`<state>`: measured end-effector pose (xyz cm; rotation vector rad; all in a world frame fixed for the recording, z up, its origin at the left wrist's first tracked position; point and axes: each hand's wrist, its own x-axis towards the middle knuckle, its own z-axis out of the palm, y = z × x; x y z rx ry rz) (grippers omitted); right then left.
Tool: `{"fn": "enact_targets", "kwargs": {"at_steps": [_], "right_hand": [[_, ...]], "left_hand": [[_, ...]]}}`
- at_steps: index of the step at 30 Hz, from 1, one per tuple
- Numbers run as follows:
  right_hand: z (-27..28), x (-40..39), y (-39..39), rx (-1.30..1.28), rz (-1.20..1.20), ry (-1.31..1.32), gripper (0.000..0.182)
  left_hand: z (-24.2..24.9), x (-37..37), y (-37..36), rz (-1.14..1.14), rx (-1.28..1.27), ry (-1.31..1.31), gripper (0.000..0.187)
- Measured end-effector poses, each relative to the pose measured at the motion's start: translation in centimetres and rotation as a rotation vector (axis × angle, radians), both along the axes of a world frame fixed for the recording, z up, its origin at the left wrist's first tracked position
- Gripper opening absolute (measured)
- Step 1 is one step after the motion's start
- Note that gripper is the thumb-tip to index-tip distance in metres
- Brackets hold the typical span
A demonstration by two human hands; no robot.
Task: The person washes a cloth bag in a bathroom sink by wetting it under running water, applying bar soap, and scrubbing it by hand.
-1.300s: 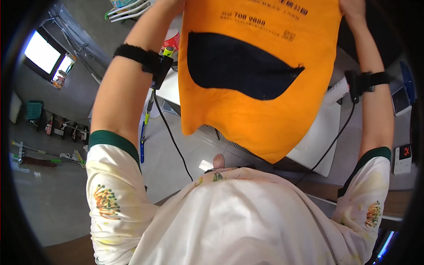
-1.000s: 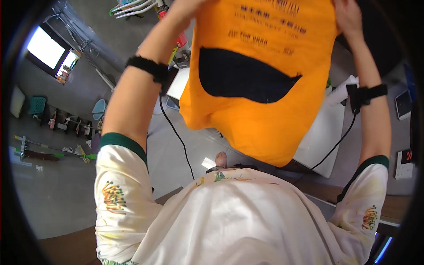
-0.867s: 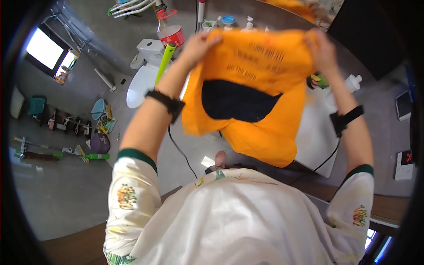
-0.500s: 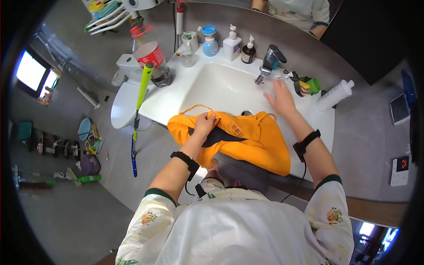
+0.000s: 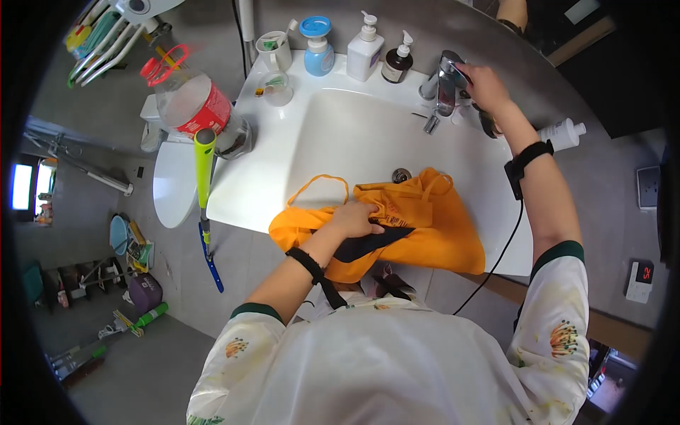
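Note:
An orange apron (image 5: 453,234) with thin straps, small print and a dark patch is bunched over the sink's front edge, partly inside the basin. My left hand (image 5: 354,221) grips its upper middle, by the printed part and the dark patch. At the back of the white sink (image 5: 347,142), my right hand (image 5: 487,86) has its fingers closed on the lever of the chrome faucet (image 5: 446,92). No water shows under the spout. The drain (image 5: 401,175) sits just beyond the apron.
Along the back stand a blue pump bottle (image 5: 319,57), a white pump bottle (image 5: 365,53), a brown pump bottle (image 5: 397,64) and a cup (image 5: 273,53). On the left are a large plastic bottle (image 5: 202,106) and a green-handled tool (image 5: 204,163). A white bottle (image 5: 563,134) lies right.
My right hand has moved up and back from beside the spout onto the faucet lever. My left hand has shifted slightly right and down on the apron. The view has tilted and come closer.

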<state>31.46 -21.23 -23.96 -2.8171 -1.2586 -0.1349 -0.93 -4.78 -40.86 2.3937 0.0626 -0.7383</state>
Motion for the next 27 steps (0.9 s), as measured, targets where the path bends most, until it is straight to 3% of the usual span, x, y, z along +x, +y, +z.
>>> {"fn": "enact_targets", "kwargs": {"at_steps": [4,5,8,10,11,13,15,17,19,21,25,27], "right_hand": [[1.7,0.3,1.1,-0.062,-0.039,0.052,0.045],[1.4,0.4,0.6,-0.069,-0.045,0.054,0.045],[-0.6,0.9,-0.7,0.085,0.046,0.011,0.046],[-2.2,0.0,-1.4,0.4,0.082,-0.057,0.049],[-3.0,-0.9,-1.6,0.4,0.081,-0.052,0.049],[-3.9,-4.3,-1.2,0.721,-0.026,-0.254,0.046],[-8.5,-7.2,-2.0,1.053,-0.23,-0.016,0.035],[-15.0,-9.8,-2.4,1.289,-0.582,0.578,0.027],[-21.9,-10.1,-3.1,1.25,-0.858,1.288,0.032],[-24.0,-13.2,0.0,1.558,-1.103,1.74,0.04],[-23.7,-13.7,4.4,1.723,-1.159,1.985,0.048],[-21.1,-12.6,6.2,2.13,-1.04,2.032,0.06]], "left_hand": [[-0.6,2.2,2.0,-0.079,-0.244,0.12,0.054],[-0.7,2.3,2.0,-0.069,-0.23,0.1,0.044],[-0.2,2.3,1.8,-0.038,-0.127,0.057,0.037],[-1.9,2.7,2.0,0.085,-0.182,-0.031,0.035],[-2.9,3.0,2.1,0.208,-0.235,-0.122,0.034],[-1.7,4.4,3.0,0.279,-0.275,-0.099,0.037],[-1.7,5.1,3.1,0.375,-0.278,-0.112,0.039],[-1.2,4.9,2.3,0.398,-0.222,-0.089,0.039],[-2.1,4.1,1.1,0.417,-0.158,-0.057,0.038],[-5.0,2.5,-0.5,0.513,-0.16,-0.159,0.035],[-1.4,1.5,-2.3,0.521,-0.055,-0.035,0.035],[-1.6,1.0,-2.6,0.528,-0.029,-0.092,0.033]]}}
